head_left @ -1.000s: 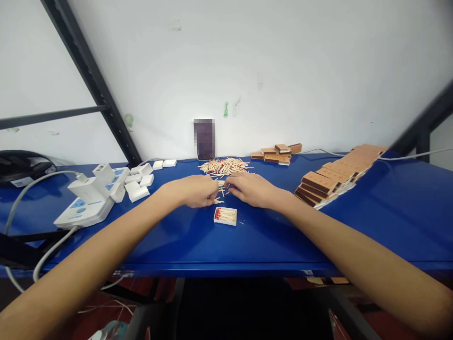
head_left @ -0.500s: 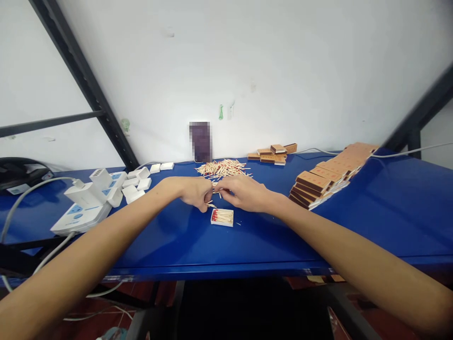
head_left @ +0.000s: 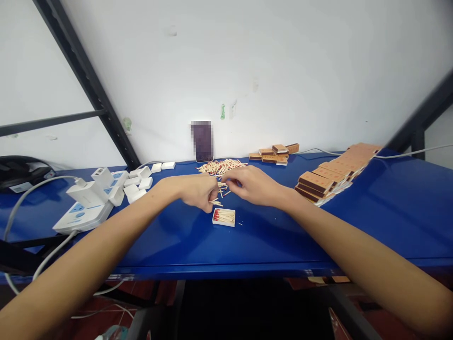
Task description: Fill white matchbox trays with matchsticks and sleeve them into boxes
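Note:
My left hand (head_left: 200,191) is closed around a few matches (head_left: 216,202), whose pale ends stick out below its fingers. It hovers just above a white matchbox tray (head_left: 223,224), which holds a layer of matches with red heads to the left. My right hand (head_left: 253,186) reaches over loose matches (head_left: 222,188) beside the left hand. Its fingers are bent, and a gap shows between thumb and forefinger; the fingertips are partly hidden. Behind both hands lies a large heap of matches (head_left: 221,166).
Brown matchboxes lie stacked (head_left: 316,182) at the right, with a smaller group of matchboxes (head_left: 274,155) by the wall. White adapters and a power strip (head_left: 83,217) stand left. A phone-like dark object (head_left: 203,141) leans on the wall. The blue table (head_left: 247,255) ends at the front.
My right hand has shifted slightly right and away from the left hand, uncovering more loose matches between them. My left hand still holds its matches. The view has shifted slightly.

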`<state>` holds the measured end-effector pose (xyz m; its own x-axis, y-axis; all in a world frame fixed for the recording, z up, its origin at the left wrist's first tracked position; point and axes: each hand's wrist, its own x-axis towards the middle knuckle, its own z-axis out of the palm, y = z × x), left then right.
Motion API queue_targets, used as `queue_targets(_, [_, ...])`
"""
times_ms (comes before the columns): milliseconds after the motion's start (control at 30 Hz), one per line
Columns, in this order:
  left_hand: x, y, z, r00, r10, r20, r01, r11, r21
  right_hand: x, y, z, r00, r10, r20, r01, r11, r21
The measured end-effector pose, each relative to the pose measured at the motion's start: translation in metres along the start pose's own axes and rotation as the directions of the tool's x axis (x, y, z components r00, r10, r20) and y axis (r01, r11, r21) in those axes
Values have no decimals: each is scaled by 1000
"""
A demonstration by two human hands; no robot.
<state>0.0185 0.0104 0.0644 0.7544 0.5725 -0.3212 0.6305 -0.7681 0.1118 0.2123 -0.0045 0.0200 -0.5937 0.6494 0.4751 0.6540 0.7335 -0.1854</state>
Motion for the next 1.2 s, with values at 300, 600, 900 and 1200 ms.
queue_targets(300, [7, 26, 10, 980, 180, -79, -181, 984, 3, -33, -19, -12, 964, 177, 198, -217, 955, 202])
queue_targets(600, [-6, 11, 16, 967, 201, -160, -220, 968, -117, -54, -32, 11, 994, 106, 24, -108, 966, 237])
queue_targets(900, [-26, -10, 43, 919, 148, -365, -242, 944, -225, -53, -31, 20, 1000, 14, 0, -13, 971, 240])
queue_targets(1200, [-31, -9, 68, 860, 104, -500, -261, 931, -256, -58, -9, 1, 996, 85, -23, -86, 993, -82])
